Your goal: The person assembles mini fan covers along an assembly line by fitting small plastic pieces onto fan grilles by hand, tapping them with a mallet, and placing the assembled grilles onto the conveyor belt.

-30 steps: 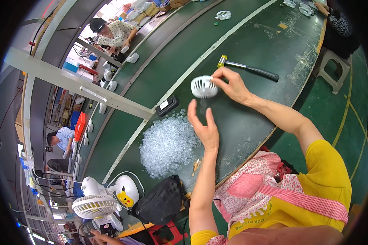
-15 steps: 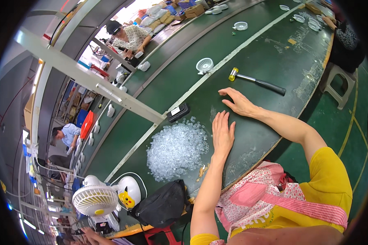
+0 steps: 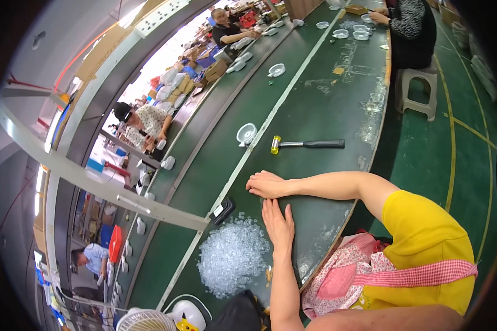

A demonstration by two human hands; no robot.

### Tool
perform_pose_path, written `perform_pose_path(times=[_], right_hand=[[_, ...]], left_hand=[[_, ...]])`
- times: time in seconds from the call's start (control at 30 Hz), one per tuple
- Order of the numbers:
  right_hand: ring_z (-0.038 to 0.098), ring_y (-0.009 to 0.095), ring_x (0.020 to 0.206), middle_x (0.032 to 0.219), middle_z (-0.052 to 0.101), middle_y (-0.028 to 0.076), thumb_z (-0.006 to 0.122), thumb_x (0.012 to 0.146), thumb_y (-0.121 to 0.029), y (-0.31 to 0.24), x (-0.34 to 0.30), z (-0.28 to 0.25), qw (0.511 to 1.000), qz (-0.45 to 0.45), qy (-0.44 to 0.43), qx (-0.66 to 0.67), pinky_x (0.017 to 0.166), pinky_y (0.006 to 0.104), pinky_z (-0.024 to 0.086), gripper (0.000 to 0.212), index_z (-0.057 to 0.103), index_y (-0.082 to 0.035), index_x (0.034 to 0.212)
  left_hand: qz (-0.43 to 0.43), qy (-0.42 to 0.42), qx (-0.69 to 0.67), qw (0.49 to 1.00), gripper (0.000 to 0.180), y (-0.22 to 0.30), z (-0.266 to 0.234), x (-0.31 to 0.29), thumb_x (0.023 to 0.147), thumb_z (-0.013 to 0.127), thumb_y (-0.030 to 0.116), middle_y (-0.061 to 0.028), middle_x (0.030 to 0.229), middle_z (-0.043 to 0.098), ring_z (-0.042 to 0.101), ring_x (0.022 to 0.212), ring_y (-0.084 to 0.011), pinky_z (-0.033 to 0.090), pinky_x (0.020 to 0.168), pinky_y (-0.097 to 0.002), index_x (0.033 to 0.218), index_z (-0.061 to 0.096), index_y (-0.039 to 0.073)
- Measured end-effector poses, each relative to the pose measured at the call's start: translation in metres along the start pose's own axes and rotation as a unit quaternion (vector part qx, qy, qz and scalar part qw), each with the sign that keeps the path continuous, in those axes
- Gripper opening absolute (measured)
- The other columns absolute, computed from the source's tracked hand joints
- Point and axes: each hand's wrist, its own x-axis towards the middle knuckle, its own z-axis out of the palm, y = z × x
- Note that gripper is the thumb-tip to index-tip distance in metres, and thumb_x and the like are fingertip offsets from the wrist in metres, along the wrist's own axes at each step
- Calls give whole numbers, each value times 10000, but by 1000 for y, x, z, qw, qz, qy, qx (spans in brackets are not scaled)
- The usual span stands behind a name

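Observation:
My left hand [image 3: 279, 225] lies palm down on the dark green tabletop, fingers stretched out, beside a heap of small clear plastic pieces [image 3: 232, 256]. Just beyond its fingertips, my right hand [image 3: 268, 185] rests low over the table with its fingers pointing left. The hands are very close; whether they touch I cannot tell. Neither holds anything that I can see. At the heap's far edge sits a small black device [image 3: 222, 211] with a white label. A hammer [image 3: 309, 144] with a yellow head and black grip lies farther off.
Round white plastic housings [image 3: 247, 134] sit along the green belt. A fan [image 3: 143, 320] and a black bag [image 3: 237, 313] stand at the near left. A metal post [image 3: 121, 198] crosses the left side. Co-workers sit across the line, and another person [image 3: 411, 36] sits at the far right.
The view has turned, so the scene sits differently in the picture. My right hand has drawn in closer to the left hand's fingertips. The heap and the hammer look undisturbed.

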Motion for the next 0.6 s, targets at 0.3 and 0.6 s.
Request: perform_pose_path(times=[0.3,0.6], right_hand=[[616,164,1034,1099,665,87,543,973,-105,-68,8,-44,938,61,106,324,891,291,486,236,612,-17,1181],[521,270,1212,1313,543,123,435,1002,-261,-151,-129,-208,740,-41,-105,664,1042,381,388,401,431,-68,1353]], left_hand=[[-7,43,-57,997,464,-2,-2,6,817,677,108,-232,1316,495,453,1233,-406,356,1068,-466,1233,531,-37],[-47,40,-34,997,459,-12,4,-8,870,649,152,-262,1395,436,368,1343,-407,291,1132,-484,1266,527,-46]])
